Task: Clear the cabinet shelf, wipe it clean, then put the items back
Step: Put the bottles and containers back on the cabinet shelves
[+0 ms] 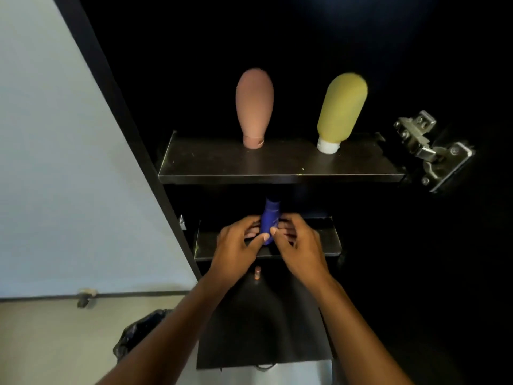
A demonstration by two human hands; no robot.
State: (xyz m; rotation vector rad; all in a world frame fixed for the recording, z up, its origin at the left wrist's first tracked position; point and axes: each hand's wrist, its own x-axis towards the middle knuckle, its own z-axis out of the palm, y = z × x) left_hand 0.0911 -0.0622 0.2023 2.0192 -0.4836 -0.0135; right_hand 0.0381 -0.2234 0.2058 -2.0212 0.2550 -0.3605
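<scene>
Both hands clasped the blue bottle point(269, 222) on the lower shelf point(322, 240): left hand point(238, 241) and right hand point(298, 240) curled round its sides. It looked light, smooth plastic, likely slippery; a firm hold round the middle seemed safest.

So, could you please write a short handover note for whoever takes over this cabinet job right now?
Left hand and right hand both grip the blue bottle, upright at the lower shelf.
The pink bottle and yellow bottle stand cap-down on the upper shelf, apart from each other.
That shelf shows a few specks, so whether it has been wiped cannot be told.
No cloth is in view.
Left to do: settle the blue bottle, then confirm both shelves are wiped and restocked.
</scene>
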